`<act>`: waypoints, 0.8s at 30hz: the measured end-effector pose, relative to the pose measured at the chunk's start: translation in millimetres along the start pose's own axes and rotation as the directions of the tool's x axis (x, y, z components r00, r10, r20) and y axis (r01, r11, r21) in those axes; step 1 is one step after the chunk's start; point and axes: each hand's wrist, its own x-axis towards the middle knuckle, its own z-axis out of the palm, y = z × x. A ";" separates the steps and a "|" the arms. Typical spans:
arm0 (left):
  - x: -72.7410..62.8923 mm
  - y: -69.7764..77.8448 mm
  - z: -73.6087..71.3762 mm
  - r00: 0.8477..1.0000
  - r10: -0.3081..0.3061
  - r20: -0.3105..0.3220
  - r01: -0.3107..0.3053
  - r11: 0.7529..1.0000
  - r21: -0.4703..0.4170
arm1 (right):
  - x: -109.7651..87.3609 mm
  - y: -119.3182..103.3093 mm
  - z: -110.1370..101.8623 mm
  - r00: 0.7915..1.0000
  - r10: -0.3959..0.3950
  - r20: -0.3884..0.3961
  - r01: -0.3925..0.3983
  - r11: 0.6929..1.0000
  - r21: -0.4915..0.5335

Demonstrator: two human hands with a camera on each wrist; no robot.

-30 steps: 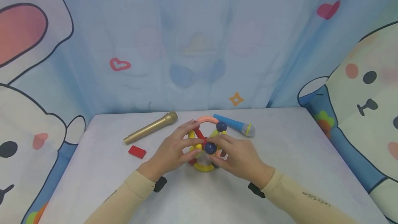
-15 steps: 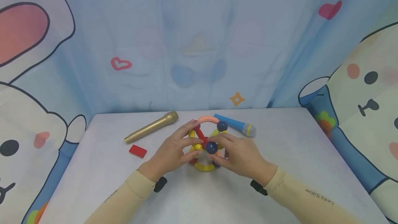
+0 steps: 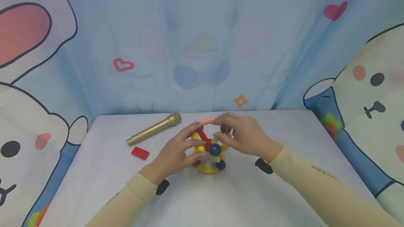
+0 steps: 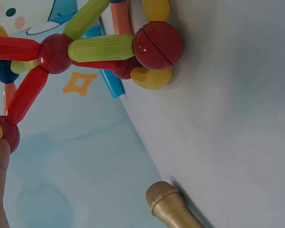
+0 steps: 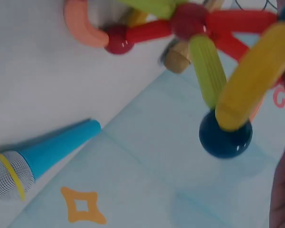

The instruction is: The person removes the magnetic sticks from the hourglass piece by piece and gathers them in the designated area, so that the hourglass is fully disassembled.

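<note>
Up goes the person's right hand (image 3: 247, 133): since the earlier frame it has been moving from the lower blue ball (image 3: 215, 150) to the upper blue ball (image 3: 223, 128), while the left hand (image 3: 175, 151) is staying put. Both balls are parts of a colorful ball-and-stick toy (image 3: 208, 145), which is standing on the desk (image 3: 202, 202) just below the middle of the frame, between the two hands.

Left-hand fingers are holding the toy's left side, pinching near a yellow stick (image 3: 201, 148). One fingertip is pressing by a red ball (image 4: 9, 133) at the left edge of the left wrist view. Right-hand fingers are bending around the upper blue ball, but I cannot tell if they are gripping it.

That ball is sitting between the right thumb and finger, so the right hand is nearer to it. The yellow stick's end is pointing right, toward the lower blue ball, just beside it.

A gold microphone (image 3: 154, 129) and a red block (image 3: 140, 153) are lying left of the toy. A blue microphone (image 5: 57, 147) is lying behind it, mostly hiding behind the right hand.
</note>
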 end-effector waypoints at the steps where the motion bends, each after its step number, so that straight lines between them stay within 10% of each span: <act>1: -0.2 -0.3 -0.1 1.000 -0.002 -0.003 0.002 1.000 -0.001 | 6.0 3.0 -0.9 1.000 0.012 0.019 -0.012 1.000 0.012; 15: -4.1 -0.8 -1.7 0.999 -0.037 0.000 0.037 0.999 -0.020 | 48.4 25.6 15.6 0.875 0.191 0.444 -0.334 0.903 0.270; 24: -8.8 -5.2 -2.6 0.999 -0.015 -0.037 0.016 0.999 0.042 | 54.2 25.3 24.8 0.865 0.158 0.476 -0.337 0.885 0.320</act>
